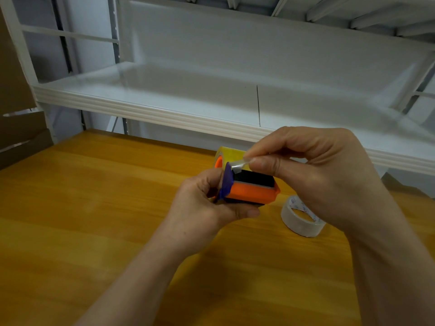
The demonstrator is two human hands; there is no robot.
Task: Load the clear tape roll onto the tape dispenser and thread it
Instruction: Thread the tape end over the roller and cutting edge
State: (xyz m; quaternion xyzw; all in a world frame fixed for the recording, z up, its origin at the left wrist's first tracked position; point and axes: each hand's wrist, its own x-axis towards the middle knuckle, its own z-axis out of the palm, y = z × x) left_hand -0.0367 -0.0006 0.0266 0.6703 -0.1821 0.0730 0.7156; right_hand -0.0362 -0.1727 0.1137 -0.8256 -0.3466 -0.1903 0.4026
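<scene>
My left hand (207, 203) grips an orange and blue tape dispenser (251, 192) above the wooden table. A clear, yellowish tape roll (231, 154) sits on the dispenser's far end, around an orange hub. Between thumb and forefinger, my right hand (313, 170) pinches the loose end of the clear tape (239, 165). That end is held just above the dispenser's black roller (253, 178), beside the blue side plate.
A second, whitish tape roll (299, 221) lies flat on the wooden table (94, 208) under my right wrist. A white metal shelf (164, 111) runs across behind the table. Brown cardboard (16, 90) stands at the far left.
</scene>
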